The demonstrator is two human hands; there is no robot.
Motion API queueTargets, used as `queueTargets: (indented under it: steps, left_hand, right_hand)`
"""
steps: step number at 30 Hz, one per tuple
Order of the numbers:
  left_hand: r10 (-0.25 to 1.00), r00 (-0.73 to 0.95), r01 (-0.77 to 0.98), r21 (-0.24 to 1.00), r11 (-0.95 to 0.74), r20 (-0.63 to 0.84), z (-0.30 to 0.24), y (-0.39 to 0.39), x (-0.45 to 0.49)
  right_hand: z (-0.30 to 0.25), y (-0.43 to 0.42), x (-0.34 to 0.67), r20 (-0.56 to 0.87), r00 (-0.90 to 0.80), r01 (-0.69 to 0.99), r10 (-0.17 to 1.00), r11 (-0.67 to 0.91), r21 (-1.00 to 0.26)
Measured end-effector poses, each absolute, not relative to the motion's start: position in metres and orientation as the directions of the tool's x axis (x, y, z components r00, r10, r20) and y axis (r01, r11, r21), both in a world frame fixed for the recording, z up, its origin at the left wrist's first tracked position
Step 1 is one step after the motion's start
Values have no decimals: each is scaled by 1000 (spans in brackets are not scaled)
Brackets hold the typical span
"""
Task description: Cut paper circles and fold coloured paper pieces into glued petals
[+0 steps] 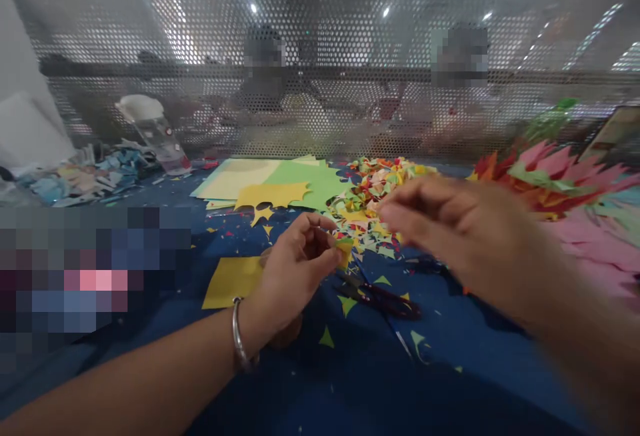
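My left hand (295, 269) hovers over the blue table, thumb and fingers pinched on a small yellow-green paper piece (344, 247). A metal bangle sits on that wrist. My right hand (450, 233) is raised to the right of it, blurred by motion, fingers stretched toward the left above a heap of coloured paper scraps (375, 206). Nothing shows in the right hand. Dark-handled scissors (383, 297) lie on the cloth just below both hands. A yellow paper square (230, 281) lies under my left wrist.
Yellow and green paper sheets (270, 183) lie further back. Pink, red and green cut paper shapes (565, 186) pile at the right. A clear bottle (157, 133) and blue scraps stand at the back left. A perforated metal screen (320, 56) closes the far side, with people behind it.
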State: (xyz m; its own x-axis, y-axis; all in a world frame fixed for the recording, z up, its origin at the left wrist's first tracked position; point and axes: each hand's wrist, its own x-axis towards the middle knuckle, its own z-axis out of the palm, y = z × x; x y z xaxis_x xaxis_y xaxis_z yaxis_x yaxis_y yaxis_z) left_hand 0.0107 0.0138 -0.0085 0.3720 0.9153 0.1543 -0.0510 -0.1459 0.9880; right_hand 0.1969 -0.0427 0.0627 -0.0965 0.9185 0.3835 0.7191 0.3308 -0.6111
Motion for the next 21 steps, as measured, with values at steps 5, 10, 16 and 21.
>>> queueTargets:
  steps: [5,10,16,21]
  left_hand:
    - [882,436,-43,983,-181,182,-7,7,10]
    - [874,450,-17,980,-198,184,-8,8,10]
    - [879,447,0,983,-182,163,-13,11,13]
    - [876,477,-52,998,-46,65,-16,9,14]
  right_hand:
    - [27,-33,188,187,-152,632,971,241,-737]
    - [16,-32,188,161,-221,613,962,266,-744]
    - [12,-38,187,324,-197,722,925,361,-591]
    - [7,-39,189,377,-178,749,909,374,-547]
